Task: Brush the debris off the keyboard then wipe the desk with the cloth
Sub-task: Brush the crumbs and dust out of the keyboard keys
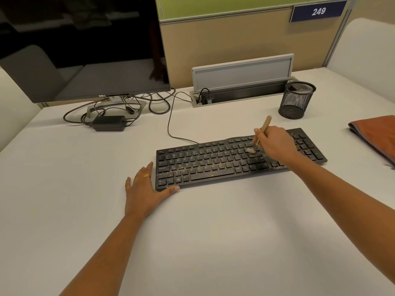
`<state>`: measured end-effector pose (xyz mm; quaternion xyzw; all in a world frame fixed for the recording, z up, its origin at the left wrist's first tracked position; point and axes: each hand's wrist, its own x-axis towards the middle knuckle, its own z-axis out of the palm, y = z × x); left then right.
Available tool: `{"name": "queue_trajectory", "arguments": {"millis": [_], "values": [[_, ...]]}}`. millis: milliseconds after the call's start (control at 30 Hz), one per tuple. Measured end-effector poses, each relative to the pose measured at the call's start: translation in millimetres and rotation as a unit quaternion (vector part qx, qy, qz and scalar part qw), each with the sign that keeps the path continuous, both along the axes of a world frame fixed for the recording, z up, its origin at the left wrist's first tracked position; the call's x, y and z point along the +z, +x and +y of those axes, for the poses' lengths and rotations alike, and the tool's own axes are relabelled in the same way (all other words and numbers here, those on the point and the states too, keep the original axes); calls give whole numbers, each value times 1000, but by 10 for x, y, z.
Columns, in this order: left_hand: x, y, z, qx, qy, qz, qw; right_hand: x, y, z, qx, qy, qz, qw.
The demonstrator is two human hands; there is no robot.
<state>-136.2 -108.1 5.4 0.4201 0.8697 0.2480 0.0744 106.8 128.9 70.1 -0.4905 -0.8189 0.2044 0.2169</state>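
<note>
The right hand [275,144] grips a wooden-handled brush [267,122], whose pale bristles touch keys on the right part of the black keyboard [213,165]. The left hand [143,189] lies flat with straight fingers against the keyboard's left end. Tan debris [267,164] speckles the lower keys. An orange cloth [376,135] lies folded at the right edge of the desk [213,231]. The monitor [85,50] reads "DELL", and a blue sign [318,11] reads "249".

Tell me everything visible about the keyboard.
The keyboard is black, full-size, plastic-looking, lying flat on the white desk, a thin cable leaving its rear edge. Pale debris speckles lower-left and right-hand keys. The left hand touches its left corner; the right hand holds a brush with bristles on the keys.
</note>
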Motion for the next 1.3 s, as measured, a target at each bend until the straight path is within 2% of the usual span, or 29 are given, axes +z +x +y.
{"name": "queue_trajectory", "arguments": {"millis": [133, 267, 400, 467, 567, 633, 733, 800, 833, 967, 1067, 1133, 1233, 1300], "values": [[-10, -5, -3, 2, -2, 2, 1000, 20, -1, 31, -8, -31, 65, 997], [-12, -7, -1, 3, 0, 5, 1000, 3, 30, 14, 8, -39, 52, 998], [-13, -16, -5, 3, 0, 3, 1000, 47, 45, -1, 33, -72, 113, 990], [-11, -10, -6, 1, -1, 4, 1000, 39, 66, -15, 43, -55, 70, 995], [4, 2, -4, 1, 0, 0, 1000, 80, 111, -22, -1, 48, -67, 997], [7, 2, -6, 0, 1, -2, 1000, 93, 136, 32, -22, 106, -108, 988], [4, -6, -8, 0, 1, -2, 1000, 81, 135, 48, 2, 73, -27, 997], [8, -6, -6, 0, 0, -1, 1000, 60, 130, 20, 71, 4, 52, 996], [9, -3, -6, -1, 0, -2, 1000, 57, 139, 4, 104, -14, 60, 993], [14, -1, -7, -1, -2, -2, 1000, 70, 247, 58, 163, -2, -18, 987], [8, -3, -9, -1, -2, -4, 1000, 120, 282, 168, 143, 42, -113, 982], [8, -3, -10, -2, -1, -5, 1000, 152, 285, 230, 112, 64, -145, 981], [9, -8, -13, -1, -2, -2, 1000, 177, 266, 212, 107, 88, -91, 986], [11, -11, -12, -2, -5, -1, 1000, 180, 230, 144, 130, 29, 5, 991]]}}
